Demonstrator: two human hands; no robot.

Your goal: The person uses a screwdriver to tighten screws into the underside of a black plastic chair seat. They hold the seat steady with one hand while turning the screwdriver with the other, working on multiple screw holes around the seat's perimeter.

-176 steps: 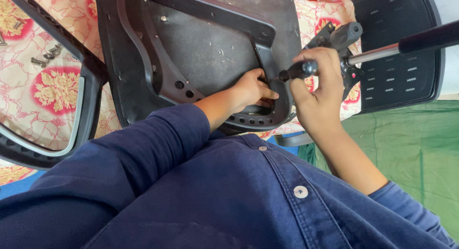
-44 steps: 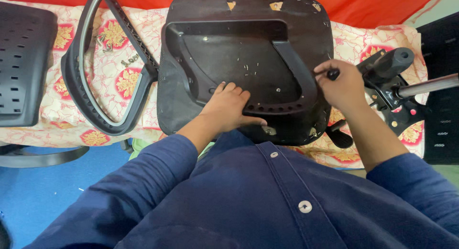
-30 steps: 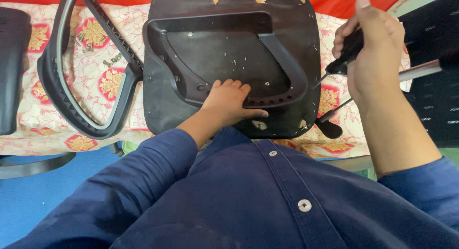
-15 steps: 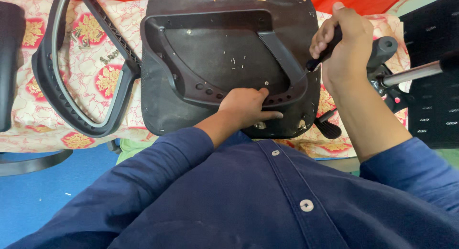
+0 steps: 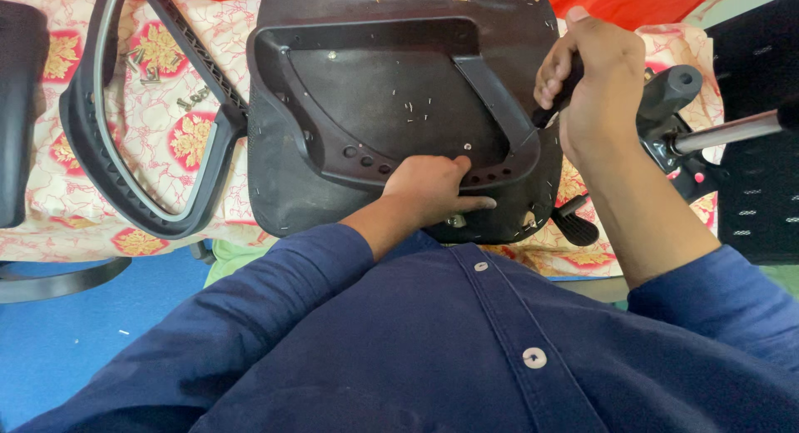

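Observation:
An upturned black office chair seat (image 5: 399, 92) lies on a patterned cloth, its plastic frame (image 5: 333, 150) facing up. My left hand (image 5: 433, 188) rests on the near edge of that frame, fingers curled, index finger pointing right along the row of holes. My right hand (image 5: 595, 84) is raised over the seat's right edge, shut on a black tool handle (image 5: 556, 100) whose lower end touches the frame. My blue sleeves and shirt fill the lower part of the view.
A black chair armrest loop (image 5: 141, 175) lies left of the seat, with small metal screws (image 5: 150, 71) on the patterned cloth (image 5: 50, 192) beside it. A chair mechanism with a metal rod (image 5: 716, 133) sits at right, next to a perforated black panel (image 5: 757, 192). Blue floor shows lower left.
My right hand with the tool came down from its raised position toward the seat's right edge. My left hand shifted slightly toward the near rim of the frame.

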